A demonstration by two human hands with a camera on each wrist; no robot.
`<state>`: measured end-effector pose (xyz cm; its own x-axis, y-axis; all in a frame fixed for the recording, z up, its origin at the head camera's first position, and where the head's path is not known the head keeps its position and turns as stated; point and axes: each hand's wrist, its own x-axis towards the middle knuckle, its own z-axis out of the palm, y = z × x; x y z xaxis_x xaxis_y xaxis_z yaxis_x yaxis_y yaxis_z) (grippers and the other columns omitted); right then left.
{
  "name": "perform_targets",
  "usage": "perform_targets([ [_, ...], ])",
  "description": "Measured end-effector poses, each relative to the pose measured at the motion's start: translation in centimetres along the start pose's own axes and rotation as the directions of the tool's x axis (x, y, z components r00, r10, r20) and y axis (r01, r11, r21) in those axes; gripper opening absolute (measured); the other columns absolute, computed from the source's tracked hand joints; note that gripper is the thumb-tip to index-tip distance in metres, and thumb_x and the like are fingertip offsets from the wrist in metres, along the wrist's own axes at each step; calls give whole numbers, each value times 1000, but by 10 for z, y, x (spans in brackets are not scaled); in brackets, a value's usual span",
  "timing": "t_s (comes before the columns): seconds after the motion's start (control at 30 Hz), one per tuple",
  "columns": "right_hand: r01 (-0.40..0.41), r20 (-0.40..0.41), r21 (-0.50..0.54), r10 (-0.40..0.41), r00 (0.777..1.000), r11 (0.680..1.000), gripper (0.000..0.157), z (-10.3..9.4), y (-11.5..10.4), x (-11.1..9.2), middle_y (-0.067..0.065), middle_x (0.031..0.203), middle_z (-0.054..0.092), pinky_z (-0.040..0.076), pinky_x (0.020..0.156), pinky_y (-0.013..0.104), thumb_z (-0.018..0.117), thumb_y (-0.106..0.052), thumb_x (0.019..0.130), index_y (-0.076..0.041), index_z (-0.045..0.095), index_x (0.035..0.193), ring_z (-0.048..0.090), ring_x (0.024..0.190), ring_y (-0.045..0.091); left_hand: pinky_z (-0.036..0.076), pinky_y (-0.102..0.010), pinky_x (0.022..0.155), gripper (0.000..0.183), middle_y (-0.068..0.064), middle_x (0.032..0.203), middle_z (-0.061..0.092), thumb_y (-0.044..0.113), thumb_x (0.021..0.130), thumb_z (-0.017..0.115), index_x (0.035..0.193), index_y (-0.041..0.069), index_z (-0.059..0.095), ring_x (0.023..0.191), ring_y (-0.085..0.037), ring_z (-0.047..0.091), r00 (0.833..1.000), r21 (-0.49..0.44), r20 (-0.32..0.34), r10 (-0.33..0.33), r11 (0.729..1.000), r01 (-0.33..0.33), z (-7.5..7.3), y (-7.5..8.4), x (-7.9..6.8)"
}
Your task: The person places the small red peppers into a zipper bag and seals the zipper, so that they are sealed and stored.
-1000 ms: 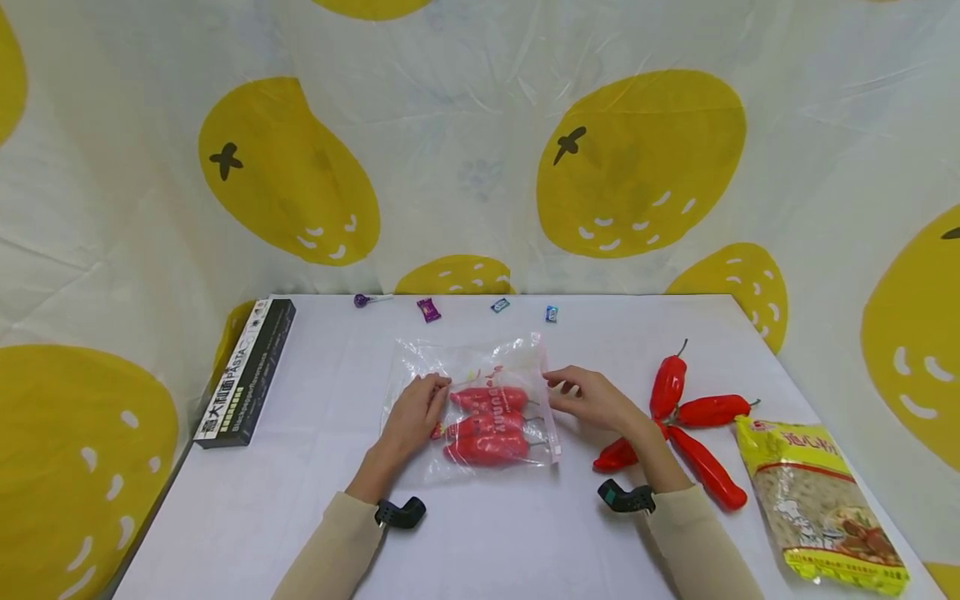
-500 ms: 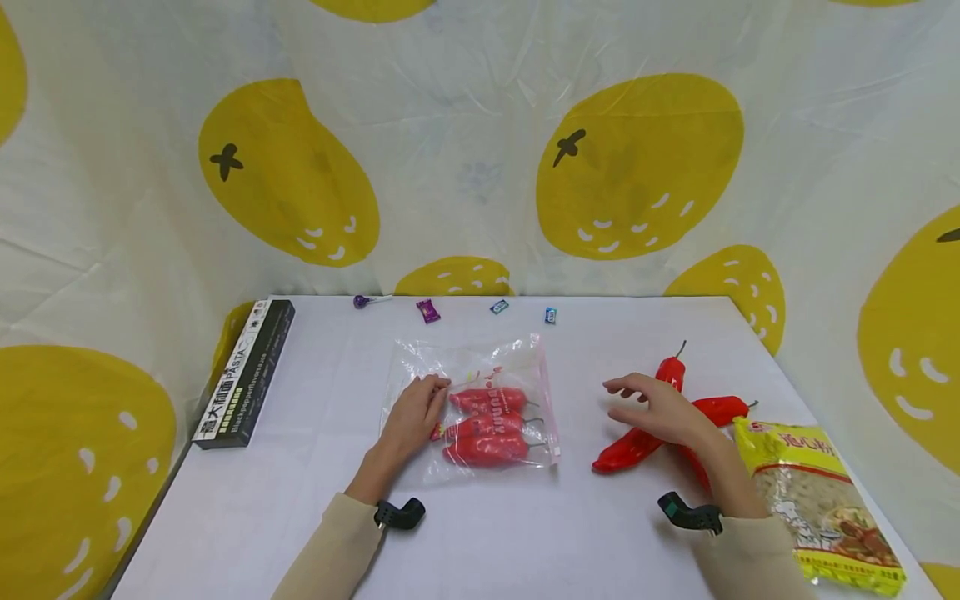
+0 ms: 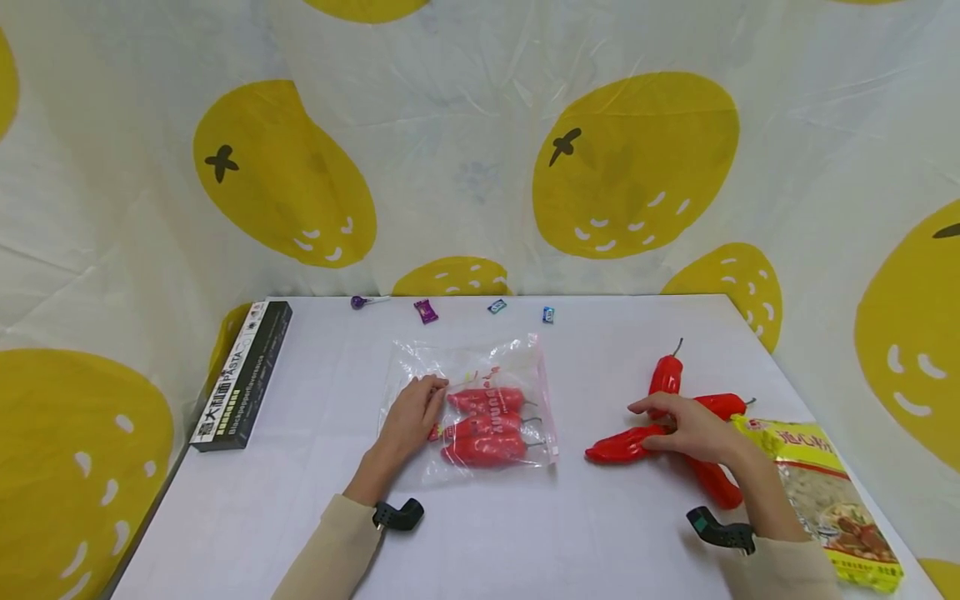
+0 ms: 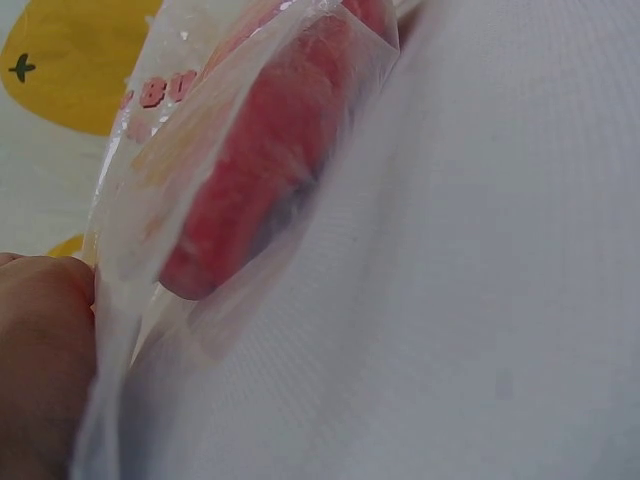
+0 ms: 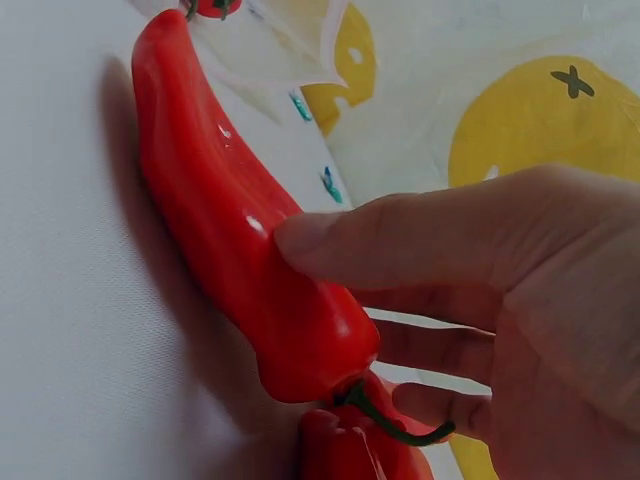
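Observation:
A clear zip bag (image 3: 420,358) with pink lettering lies mid-table, with several red peppers (image 3: 486,451) inside. My left hand (image 3: 408,417) rests on the bag's left part, fingers relaxed; the left wrist view shows only the hand's edge beside the raised plastic and a red pepper (image 4: 270,160) through it. My right hand (image 3: 693,429) pinches a loose red pepper (image 3: 618,447) near its stem end. The right wrist view shows the thumb (image 5: 310,240) on top of this pepper (image 5: 210,180) and the other fingers behind it, its green stem (image 5: 400,425) curving toward the palm.
More loose red peppers (image 3: 665,375) lie around the right hand. A yellow-topped food packet (image 3: 810,475) is at the right edge, partly behind the forearm. A black pasta box (image 3: 243,375) stands far left. A lollipop (image 3: 360,302) and several wrapped candies (image 3: 425,312) line the back.
My right hand has moved right from the bag's zip edge to the loose peppers and taken hold of one, which has turned slightly. The left hand has stayed on the bag.

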<state>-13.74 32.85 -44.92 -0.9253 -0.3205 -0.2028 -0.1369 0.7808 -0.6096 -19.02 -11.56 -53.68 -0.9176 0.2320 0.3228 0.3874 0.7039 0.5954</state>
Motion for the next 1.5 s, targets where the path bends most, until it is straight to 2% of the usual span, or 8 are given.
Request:
perform_targets([
  [0.2, 7, 9, -81, -6, 1000, 997, 55, 7, 3, 1, 4, 118, 60, 57, 72, 29, 80, -29, 71, -22, 59, 122, 51, 111, 25, 44, -40, 104, 21, 1, 102, 67, 26, 97, 50, 113, 17, 59, 95, -14, 63, 1000, 0, -3, -7, 1000, 7, 0, 0, 0],
  [0.4, 26, 1, -118, -26, 1000, 993, 48, 9, 0, 2, 1, 112, 62, 57, 73, 33, 79, -24, 72, -20, 62, 117, 52, 107, 23, 34, -44, 112, 20, 0, 103, 67, 26, 97, 50, 113, 16, 58, 98, -15, 63, 1000, -5, -1, -5, 1000, 5, 0, 0, 0],
  [0.6, 19, 16, -91, -17, 1000, 996, 46, 8, -1, 4, 0, 112, 61, 57, 74, 27, 76, -17, 77, -18, 60, 120, 52, 107, 21, 34, -45, 112, 21, 0, 104, 67, 26, 97, 50, 113, 15, 59, 100, -17, 63, 1000, -9, 1, -7, 1000, 7, 1, 0, 0],
  [0.77, 9, 16, -74, -8, 1000, 997, 47, 7, -3, 6, 1, 110, 60, 54, 71, 21, 77, -20, 76, -18, 60, 120, 51, 102, 20, 33, -44, 113, 22, 0, 105, 67, 26, 97, 49, 114, 15, 59, 101, -17, 63, 1000, -9, 7, -2, 1000, 2, 1, -1, 0],
  [1.03, -24, -76, -41, 21, 997, 999, 53, 4, -11, 13, 3, 113, 58, 56, 69, 29, 78, -25, 75, -22, 56, 123, 49, 105, 23, 31, -44, 114, 22, 0, 105, 67, 27, 97, 49, 114, 16, 58, 102, -17, 63, 1000, -2, 16, -9, 1000, 9, 0, -1, 0],
  [1.23, 21, -141, -83, -33, 989, 996, 52, 8, -21, 29, 2, 111, 61, 53, 71, 25, 78, -24, 75, -20, 57, 123, 53, 100, 20, 31, -44, 114, 22, 0, 106, 67, 27, 97, 49, 114, 16, 58, 102, -17, 63, 1000, -4, 16, -8, 1000, 8, 0, -1, 0],
  [1.4, 71, -190, -107, -90, 978, 992, 50, 16, -30, 47, 6, 112, 62, 55, 79, 40, 77, -20, 76, -14, 58, 121, 55, 100, 21, 32, -45, 113, 21, 0, 105, 67, 25, 97, 50, 113, 16, 58, 102, -17, 63, 1000, -11, 14, -8, 1000, 9, 0, -1, 0],
  [1.5, 93, -209, -114, -115, 971, 989, 49, 22, -36, 58, 6, 112, 62, 56, 81, 42, 77, -19, 76, -14, 59, 121, 56, 99, 21, 32, -45, 113, 21, 0, 106, 67, 26, 97, 50, 114, 16, 58, 102, -16, 63, 1000, -9, 14, -6, 1000, 6, 0, -1, 0],
])
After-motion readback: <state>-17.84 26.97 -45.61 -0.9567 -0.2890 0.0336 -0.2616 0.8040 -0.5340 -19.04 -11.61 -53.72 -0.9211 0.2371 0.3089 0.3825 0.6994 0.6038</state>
